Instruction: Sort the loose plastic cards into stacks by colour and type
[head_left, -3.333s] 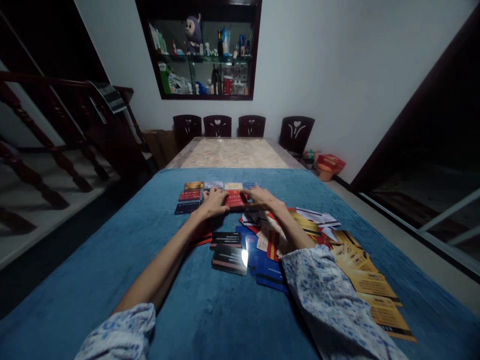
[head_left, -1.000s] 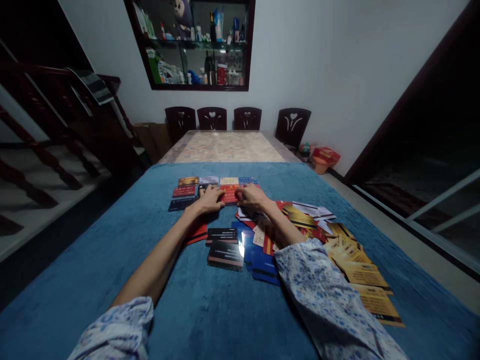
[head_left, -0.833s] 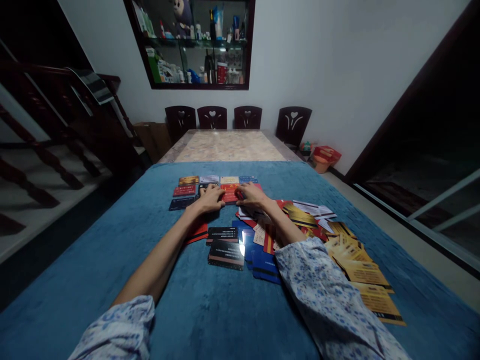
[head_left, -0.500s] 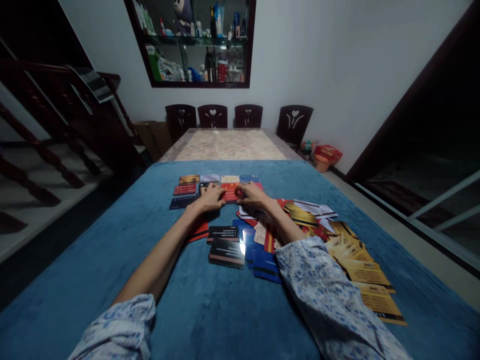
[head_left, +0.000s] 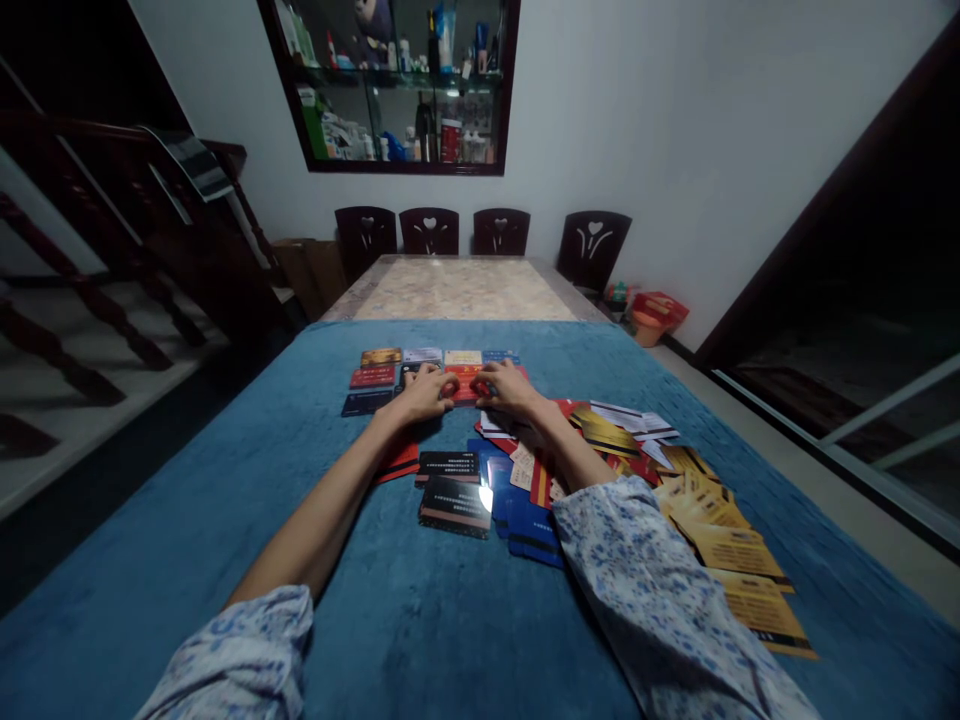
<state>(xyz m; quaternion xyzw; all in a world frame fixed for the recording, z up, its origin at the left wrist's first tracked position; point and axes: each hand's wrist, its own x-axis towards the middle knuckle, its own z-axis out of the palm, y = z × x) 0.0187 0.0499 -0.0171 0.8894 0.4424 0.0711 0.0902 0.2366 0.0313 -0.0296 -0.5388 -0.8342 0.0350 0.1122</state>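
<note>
A red card (head_left: 464, 388) lies flat on the blue cloth, between my hands, in the neat rows of cards. My left hand (head_left: 423, 393), fingers curled, pinches at its left edge and partly covers a dark card (head_left: 409, 371). At the red card's right side, my right hand (head_left: 507, 390) is bent the same way, its fingertips on the edge. Another red card (head_left: 373, 377) and a navy card (head_left: 367, 403) sit left of my left hand. Behind them runs a row with a gold card (head_left: 381, 356), a pale card (head_left: 422, 355), a cream card (head_left: 462, 357) and a blue card (head_left: 500, 356).
Black cards (head_left: 455, 505), blue cards (head_left: 534, 530) and an orange-red card (head_left: 397, 461) lie nearer me. Overlapping gold cards (head_left: 731, 545) spread at the right, with white cards (head_left: 619, 415) behind. Dark chairs (head_left: 501, 232) stand beyond the table's bare far end (head_left: 465, 288).
Both hands stay at the red card with barely any movement. The whole view has shifted slightly, so the scene appears a little further right.
</note>
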